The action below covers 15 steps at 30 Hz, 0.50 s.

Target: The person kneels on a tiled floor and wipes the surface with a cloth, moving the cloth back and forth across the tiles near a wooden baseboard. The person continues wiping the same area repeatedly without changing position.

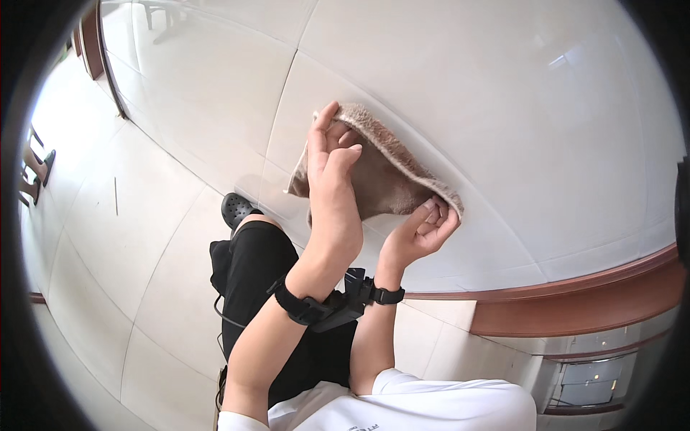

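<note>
A brown plush towel (377, 178) with a paler edge is held up in front of me, stretched between both hands. My left hand (331, 148) holds its upper left end, with the thumb bent in over the cloth. At the lower right corner, the fingers of my right hand (423, 231) curl around the edge and the thumb presses near it. Between the two hands the cloth sags, its thick border running diagonally. My left forearm hides part of the towel's lower left side.
Glossy white tiles (485, 108) lie beyond the towel. Brown wooden trim (566, 318) runs along the lower right. Black straps with a dark device (345, 307) sit at my wrists. A black clog (237, 209) shows beside my knee. Another person's feet (43, 169) are at far left.
</note>
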{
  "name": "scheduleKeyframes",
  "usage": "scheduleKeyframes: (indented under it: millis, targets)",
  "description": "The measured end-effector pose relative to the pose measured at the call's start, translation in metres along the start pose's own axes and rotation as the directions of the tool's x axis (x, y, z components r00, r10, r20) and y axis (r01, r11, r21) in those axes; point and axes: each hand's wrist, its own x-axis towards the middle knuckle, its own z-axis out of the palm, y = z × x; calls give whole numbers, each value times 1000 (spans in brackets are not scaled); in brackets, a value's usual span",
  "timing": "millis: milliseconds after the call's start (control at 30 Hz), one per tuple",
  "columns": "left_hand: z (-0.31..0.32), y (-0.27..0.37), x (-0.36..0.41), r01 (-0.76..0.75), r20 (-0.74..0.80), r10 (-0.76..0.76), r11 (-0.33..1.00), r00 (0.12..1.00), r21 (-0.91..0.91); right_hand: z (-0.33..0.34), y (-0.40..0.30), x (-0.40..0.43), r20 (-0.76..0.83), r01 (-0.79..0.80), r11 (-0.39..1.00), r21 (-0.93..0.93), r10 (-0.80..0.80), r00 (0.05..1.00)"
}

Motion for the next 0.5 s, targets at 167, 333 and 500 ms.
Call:
scheduleKeyframes:
  millis: [167,333,500]
  targets:
    - [-10,-6,-3,-144,159,111,967,981,211,13,-17,-8,248,110,943,-315,-30,968]
    - [-30,-20,2,-187,313,58,898,948,399,24,-20,-18,275,72,967,-246,-2,962]
    - [-21,-31,-6,-178,210,100,901,973,395,13,-17,-9,158,35,963,-268,8,987]
